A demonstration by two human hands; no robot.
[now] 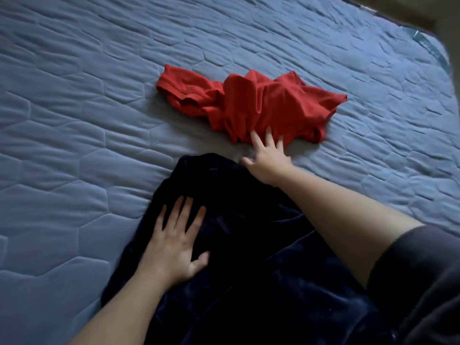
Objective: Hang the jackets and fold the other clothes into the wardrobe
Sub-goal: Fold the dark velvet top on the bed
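A crumpled red shirt [251, 105] lies in the middle of the blue quilted mattress [74, 120]. A dark navy velvety garment [249, 257] is spread on the mattress in front of me. My left hand [174, 245] rests flat on the navy garment's left part, fingers straight and spread. My right hand [266, 158] reaches forward past the garment's far edge, fingers straight, its fingertips touching the near edge of the red shirt. Neither hand grips anything.
The mattress's far right corner [428, 43] shows at the top right, with brownish floor [398, 11] beyond it. A dark sleeve [423, 282] covers my right upper arm at the lower right.
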